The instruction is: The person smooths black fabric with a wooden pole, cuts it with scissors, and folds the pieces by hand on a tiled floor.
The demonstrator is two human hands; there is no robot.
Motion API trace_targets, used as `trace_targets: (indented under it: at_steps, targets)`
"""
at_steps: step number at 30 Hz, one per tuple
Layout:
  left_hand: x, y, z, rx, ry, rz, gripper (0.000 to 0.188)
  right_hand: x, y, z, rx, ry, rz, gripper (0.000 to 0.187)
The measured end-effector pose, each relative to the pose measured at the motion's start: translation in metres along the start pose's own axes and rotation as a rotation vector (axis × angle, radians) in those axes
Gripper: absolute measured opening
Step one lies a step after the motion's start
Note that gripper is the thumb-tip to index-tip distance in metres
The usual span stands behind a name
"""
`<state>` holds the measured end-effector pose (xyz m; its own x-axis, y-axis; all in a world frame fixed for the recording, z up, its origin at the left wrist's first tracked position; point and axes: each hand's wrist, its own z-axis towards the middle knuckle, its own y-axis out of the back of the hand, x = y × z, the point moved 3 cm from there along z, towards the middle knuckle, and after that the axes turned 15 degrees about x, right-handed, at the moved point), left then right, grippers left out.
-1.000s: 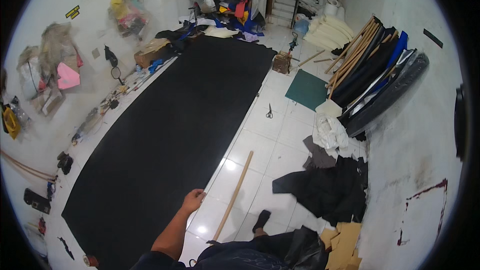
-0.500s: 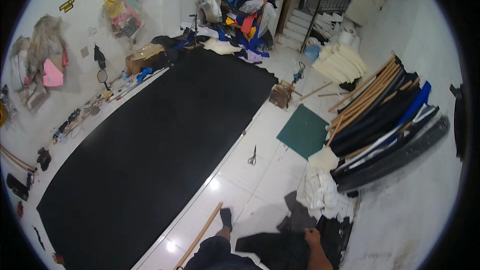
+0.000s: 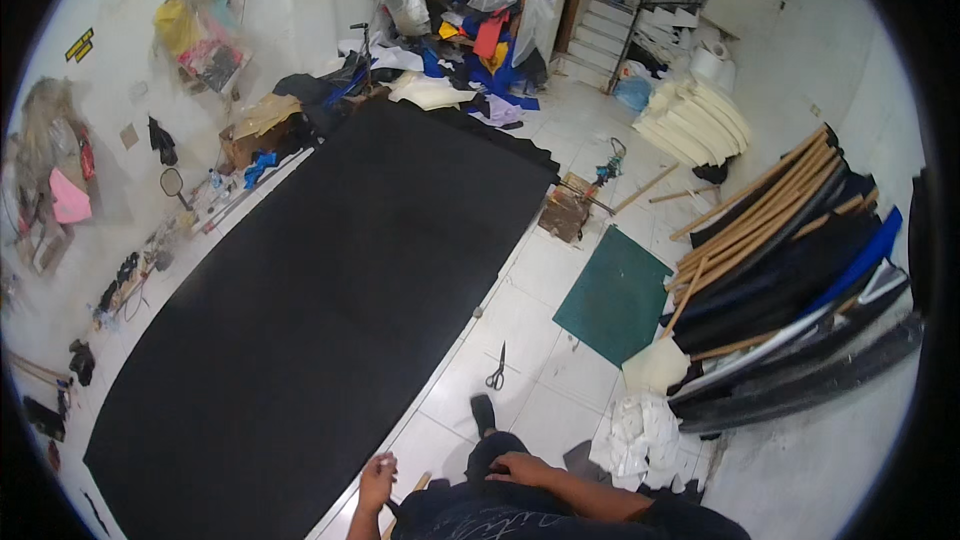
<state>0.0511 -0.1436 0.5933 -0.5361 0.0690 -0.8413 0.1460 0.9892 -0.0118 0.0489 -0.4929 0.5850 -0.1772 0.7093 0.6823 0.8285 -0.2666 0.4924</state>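
1 long sheet of black fabric (image 3: 300,280) laid flat on the white tiled floor (image 3: 525,285).
Left hand (image 3: 378,480) at the sheet's right edge, low in view, fingers curled; cannot tell whether touching the fabric or pinching anything. Right hand (image 3: 517,467) over 1 dark-clothed leg (image 3: 488,448), fingers bent inward; cannot tell whether gripping. Between both, 1 tan rod (image 3: 421,483), mostly hidden. Farther ahead on the tiles, 1 pair of scissors (image 3: 497,370), then 1 green mat (image 3: 613,297), with fabric rolls (image 3: 790,265) by the white wall (image 3: 790,470).
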Motion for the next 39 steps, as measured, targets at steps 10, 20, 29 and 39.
trace_targets:
  at_steps: [10,20,29,39]
  targets:
    - [-0.010,-0.139,-0.003,0.056,0.248,0.365,0.030,-0.081,0.174,0.038,0.738,0.039,-0.011,0.051]
    - [0.093,-0.131,0.113,0.339,0.627,0.224,0.040,-0.158,0.145,0.180,1.922,-0.099,0.017,0.041]
    - [0.240,0.002,0.289,-0.493,0.344,0.386,0.049,-0.481,0.172,0.585,-0.075,-0.318,-0.062,0.048]
    - [0.283,0.038,0.286,-0.049,0.298,0.283,0.062,-0.564,0.134,0.630,-0.276,-0.339,0.847,0.032]
